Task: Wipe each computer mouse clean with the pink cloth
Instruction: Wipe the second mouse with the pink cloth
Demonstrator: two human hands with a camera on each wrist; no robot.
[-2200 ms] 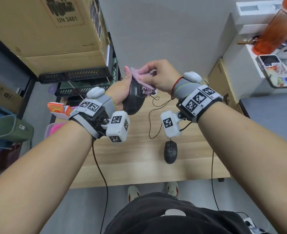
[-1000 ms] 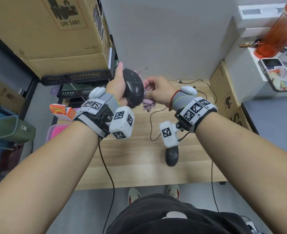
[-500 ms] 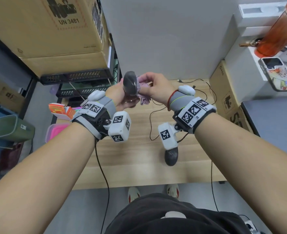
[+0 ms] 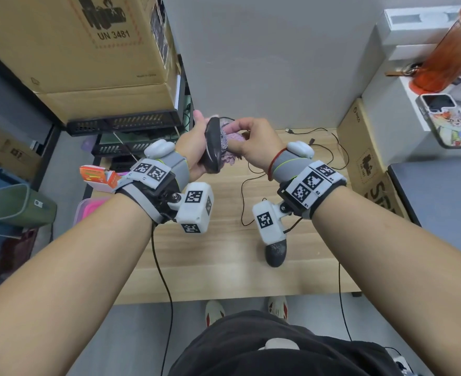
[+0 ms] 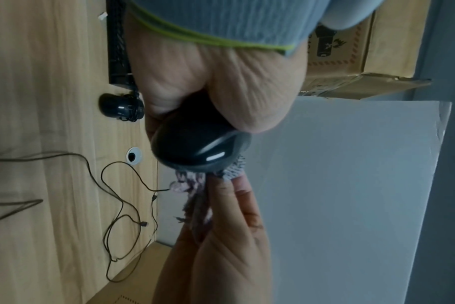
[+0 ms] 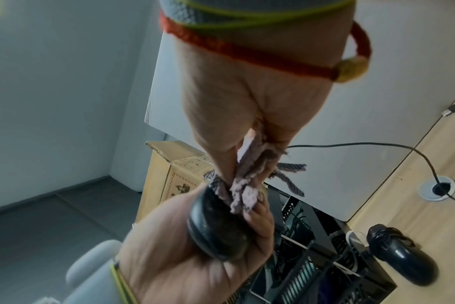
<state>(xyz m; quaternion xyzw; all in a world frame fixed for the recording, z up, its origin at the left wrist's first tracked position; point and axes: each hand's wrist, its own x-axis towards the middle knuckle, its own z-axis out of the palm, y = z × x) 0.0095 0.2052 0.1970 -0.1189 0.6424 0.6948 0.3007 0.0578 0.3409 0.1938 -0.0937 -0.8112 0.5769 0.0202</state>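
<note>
While the left hand [image 4: 194, 147] grips one black mouse [image 4: 213, 145], the right hand [image 4: 256, 142] pinches the pink cloth [image 4: 230, 150] against it; two more mice [image 4: 275, 253] [image 6: 403, 259] lie on the desk [image 4: 224, 267].

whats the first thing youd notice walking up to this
Two hands raised over the wooden desk: the left hand grips a black mouse on edge while the right hand presses a pink cloth against it. Another black mouse lies on the desk below the right wrist.
</note>
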